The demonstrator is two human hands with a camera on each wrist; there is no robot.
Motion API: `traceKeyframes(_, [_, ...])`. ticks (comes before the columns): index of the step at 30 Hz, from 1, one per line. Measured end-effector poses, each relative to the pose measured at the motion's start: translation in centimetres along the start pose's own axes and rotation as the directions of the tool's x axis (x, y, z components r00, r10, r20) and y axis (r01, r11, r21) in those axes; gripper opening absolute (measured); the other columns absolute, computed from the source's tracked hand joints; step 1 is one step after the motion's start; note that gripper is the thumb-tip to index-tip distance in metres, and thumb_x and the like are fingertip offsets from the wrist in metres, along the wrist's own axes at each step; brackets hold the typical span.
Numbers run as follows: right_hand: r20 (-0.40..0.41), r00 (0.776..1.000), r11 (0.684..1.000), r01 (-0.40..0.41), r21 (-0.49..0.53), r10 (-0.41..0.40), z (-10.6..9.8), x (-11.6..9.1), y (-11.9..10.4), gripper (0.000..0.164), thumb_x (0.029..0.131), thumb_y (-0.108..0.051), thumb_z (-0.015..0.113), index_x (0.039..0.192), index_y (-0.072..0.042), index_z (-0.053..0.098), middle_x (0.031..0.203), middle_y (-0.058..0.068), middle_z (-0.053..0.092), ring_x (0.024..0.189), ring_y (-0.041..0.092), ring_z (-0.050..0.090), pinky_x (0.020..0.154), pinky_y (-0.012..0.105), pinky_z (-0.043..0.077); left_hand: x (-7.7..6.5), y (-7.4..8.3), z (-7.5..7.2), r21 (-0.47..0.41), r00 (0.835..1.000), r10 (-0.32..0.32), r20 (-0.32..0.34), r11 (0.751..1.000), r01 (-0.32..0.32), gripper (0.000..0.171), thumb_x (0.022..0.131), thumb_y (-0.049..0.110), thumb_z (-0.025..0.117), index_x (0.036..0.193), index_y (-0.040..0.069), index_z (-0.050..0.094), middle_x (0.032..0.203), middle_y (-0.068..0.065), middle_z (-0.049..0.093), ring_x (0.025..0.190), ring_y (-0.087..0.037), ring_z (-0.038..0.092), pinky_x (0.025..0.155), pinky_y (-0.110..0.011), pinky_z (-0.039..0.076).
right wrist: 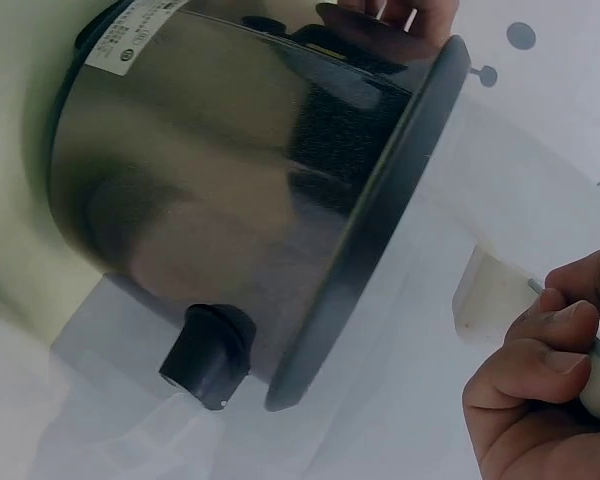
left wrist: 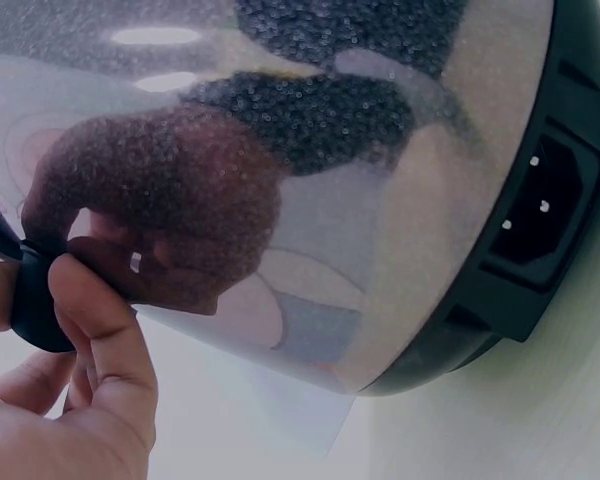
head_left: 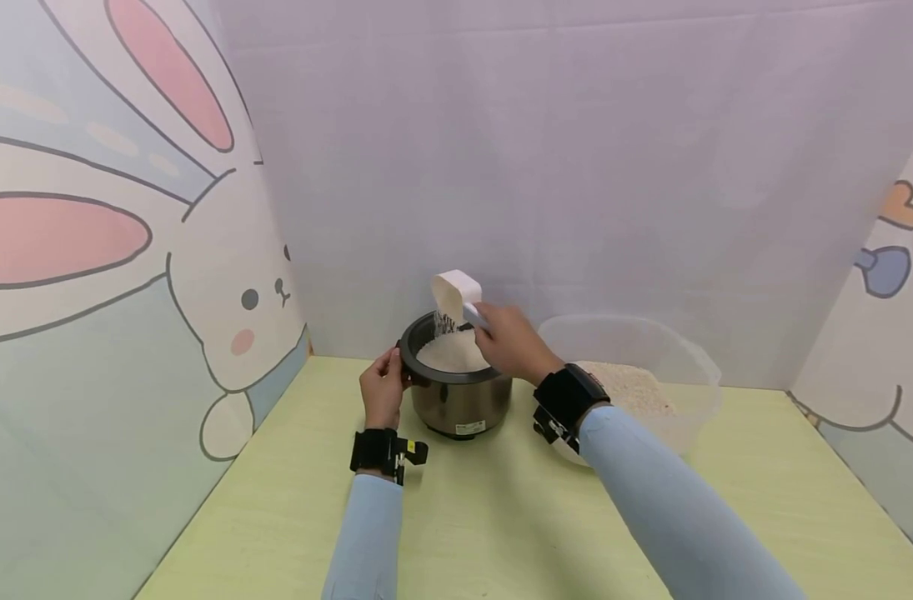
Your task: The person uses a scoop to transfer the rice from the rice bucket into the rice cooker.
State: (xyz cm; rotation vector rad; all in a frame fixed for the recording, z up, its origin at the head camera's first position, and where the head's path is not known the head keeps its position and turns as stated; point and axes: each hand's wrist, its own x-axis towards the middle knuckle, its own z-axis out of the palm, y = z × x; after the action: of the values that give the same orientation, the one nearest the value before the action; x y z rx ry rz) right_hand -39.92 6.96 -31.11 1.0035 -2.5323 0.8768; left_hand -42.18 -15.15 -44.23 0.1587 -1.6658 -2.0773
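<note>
A brown metallic rice cooker [head_left: 459, 406] with a dark rim stands lidless on the table, white rice [head_left: 450, 353] heaped inside. My left hand [head_left: 383, 387] is at its left side, thumb and fingers pinching the small black side handle [left wrist: 42, 305]. Over the pot, my right hand [head_left: 518, 343] grips the grey handle of a white scoop [head_left: 465, 286]. The scoop is tipped with its mouth to the left and down, and grains [head_left: 444, 323] fall from it into the pot. In the right wrist view the scoop [right wrist: 492, 298] shows beyond the curled fingers.
Right of the cooker, a large translucent tub [head_left: 699, 387] holds more rice [head_left: 629, 386], partly behind my right forearm. The cooker's other black side handle [right wrist: 208, 355] sticks out toward the tub. A pale curtain [head_left: 621, 167] hangs behind the yellow-green table [head_left: 486, 533].
</note>
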Motion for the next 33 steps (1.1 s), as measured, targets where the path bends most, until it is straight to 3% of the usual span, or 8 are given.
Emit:
traceKeyframes(5, [-0.002,1.0,0.999,0.021,-0.036,-0.021,-0.1,-0.9,0.7,0.027,0.09,-0.005,0.041,0.115,-0.005,0.053,0.068,0.001,0.048,0.051,0.012,0.039,0.05,0.027,0.035,-0.4,0.7,0.0,-0.006,1.0,-0.015,0.017,1.0,0.016,0.03,0.088,0.025,0.057,0.112,0.009,0.063,0.095,-0.014,0.059,0.077,-0.02,0.064,0.067,-0.034,0.055])
traceKeyframes(13, [0.015,1.0,0.996,0.026,-0.09,-0.025,-0.2,-2.8,2.3,0.034,0.09,-0.007,0.042,0.122,-0.007,0.05,0.081,0.002,0.054,0.056,0.011,0.043,0.051,0.025,0.037,-1.3,1.8,0.0,0.062,1.0,-0.006,0.014,0.998,0.005,0.031,0.091,0.023,0.053,0.115,0.005,0.06,0.095,-0.014,0.058,0.077,-0.018,0.063,0.072,-0.039,0.053])
traceKeyframes(20, [0.023,1.0,0.992,0.022,-0.127,-0.019,-0.3,-4.0,3.8,0.037,0.09,-0.008,0.044,0.127,-0.007,0.047,0.092,0.007,0.059,0.054,0.011,0.042,0.05,0.025,0.035,-1.1,1.7,0.1,0.056,1.0,0.0,0.025,0.998,-0.001,0.032,0.091,0.023,0.053,0.116,0.004,0.059,0.096,-0.014,0.058,0.079,-0.018,0.063,0.07,-0.034,0.054])
traceKeyframes(33, [0.002,0.997,0.97,0.076,-0.231,-0.078,-0.2,-4.7,4.7,0.034,0.087,-0.009,0.047,0.12,-0.012,0.05,0.077,-0.004,0.051,0.062,0.014,0.044,0.057,0.027,0.037,-1.3,1.9,0.0,0.049,0.999,0.009,0.032,0.999,-0.011,0.031,0.092,0.023,0.053,0.116,0.004,0.059,0.097,-0.014,0.057,0.078,-0.017,0.063,0.071,-0.035,0.054])
